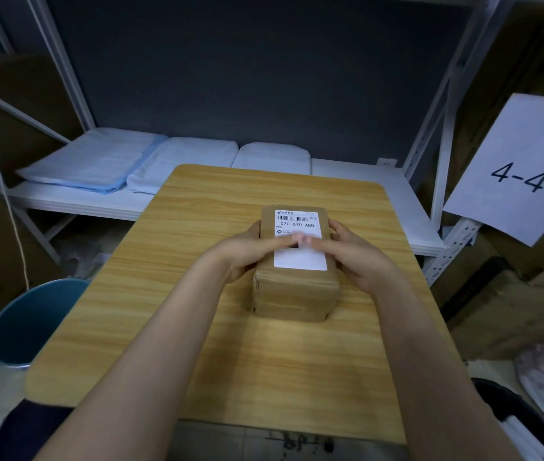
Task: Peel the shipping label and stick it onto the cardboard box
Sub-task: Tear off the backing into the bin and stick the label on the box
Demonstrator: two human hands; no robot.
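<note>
A brown cardboard box (pixel 294 294) stands in the middle of the wooden table (pixel 197 311). A white shipping label (pixel 299 257) with a barcode and "070-070-A80" lies flat on the box's top face. My left hand (pixel 247 251) cups the box's left side, its fingers stretched across the label's middle. My right hand (pixel 350 254) cups the right side, with its fingertips also on the label. The fingertips of both hands meet and look blurred. They cover the label's middle print.
A blue bin (pixel 31 321) stands on the floor left of the table. Behind the table, a white metal shelf (pixel 364 181) carries folded white and blue cloths (pixel 104 161). A paper sign "4-4" (pixel 517 174) hangs on the right. Cardboard boxes (pixel 513 311) stand at the right.
</note>
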